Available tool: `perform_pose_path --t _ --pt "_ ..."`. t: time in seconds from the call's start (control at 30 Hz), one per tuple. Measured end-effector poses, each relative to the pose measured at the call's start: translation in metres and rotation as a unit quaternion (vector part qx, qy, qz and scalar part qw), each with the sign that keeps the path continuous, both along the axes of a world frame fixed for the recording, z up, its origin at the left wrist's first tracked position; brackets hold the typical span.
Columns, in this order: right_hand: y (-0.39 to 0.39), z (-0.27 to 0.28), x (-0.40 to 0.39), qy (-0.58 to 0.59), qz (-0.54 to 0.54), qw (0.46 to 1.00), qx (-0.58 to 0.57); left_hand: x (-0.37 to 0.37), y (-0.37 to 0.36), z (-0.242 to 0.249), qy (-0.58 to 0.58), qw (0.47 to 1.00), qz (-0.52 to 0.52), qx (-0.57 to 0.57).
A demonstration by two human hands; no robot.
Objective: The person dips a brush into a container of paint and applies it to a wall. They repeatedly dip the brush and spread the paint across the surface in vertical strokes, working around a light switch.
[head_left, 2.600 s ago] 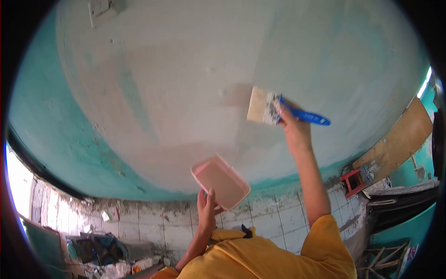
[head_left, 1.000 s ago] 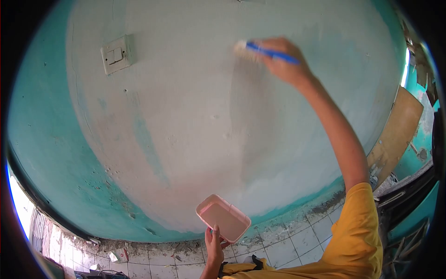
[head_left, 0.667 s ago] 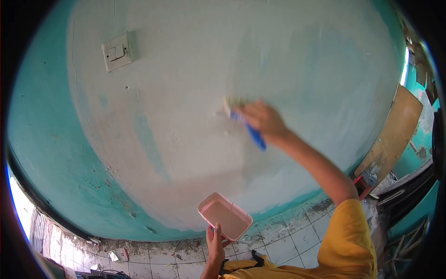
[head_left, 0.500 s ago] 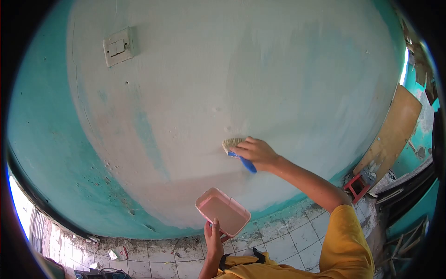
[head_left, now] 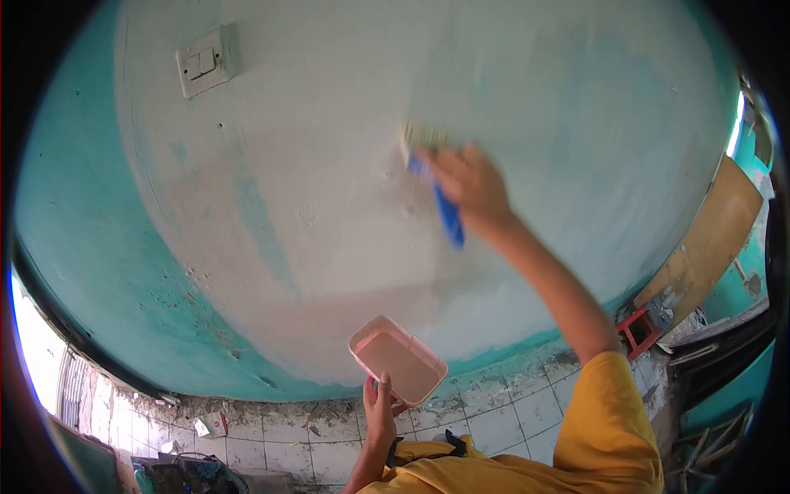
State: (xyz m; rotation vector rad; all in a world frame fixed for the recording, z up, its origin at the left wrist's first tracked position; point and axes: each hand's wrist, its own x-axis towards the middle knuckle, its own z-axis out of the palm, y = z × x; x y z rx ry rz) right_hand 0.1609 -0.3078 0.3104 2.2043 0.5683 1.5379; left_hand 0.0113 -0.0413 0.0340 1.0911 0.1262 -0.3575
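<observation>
My right hand is wrapped round a paintbrush with a blue handle and pale bristles. Its bristles are at the wall, which carries a thin whitish coat over turquoise; hand and brush are slightly blurred. Lower down, my left hand grips a pink rectangular plastic tub by its near side, the thumb over the rim. Pale, whitish-pink paint lies inside the tub. The fingers beneath the tub are partly hidden.
A light switch is mounted at the wall's upper left. White floor tiles with debris run along its foot. At right stand a red stool-like object and a leaning brown board. A dark bundle lies lower left.
My right hand has moved the paintbrush up along the wall. My left hand still holds the tub in nearly the same place. The view has shifted slightly.
</observation>
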Motion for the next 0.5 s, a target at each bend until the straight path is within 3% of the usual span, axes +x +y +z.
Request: perform_pose_path --t 0.13,0.23,0.27,0.33,0.4,0.5 --pt "0.013 -0.151 -0.017 0.208 0.078 0.972 0.072 -0.004 -0.005 -0.002 -0.013 1.0 0.023 0.014" --pt "0.017 -0.168 -0.027 0.289 0.082 0.949 0.097 -0.01 -0.009 -0.002 -0.012 0.999 0.04 0.032" --pt "0.01 -0.164 -0.024 0.292 0.086 0.948 0.096 -0.013 -0.011 -0.002 -0.007 0.998 0.054 0.036" --pt "0.003 -0.101 -0.021 0.263 0.064 0.958 0.1 -0.02 -0.015 -0.003 0.002 0.997 0.063 0.033" --pt "-0.019 -0.051 0.008 0.152 0.122 0.971 0.138 -0.027 -0.018 -0.001 0.013 0.997 0.071 0.032" --pt "-0.011 0.031 -0.01 0.075 0.095 0.983 0.141 -0.037 -0.024 0.003 0.026 0.994 0.104 0.017"
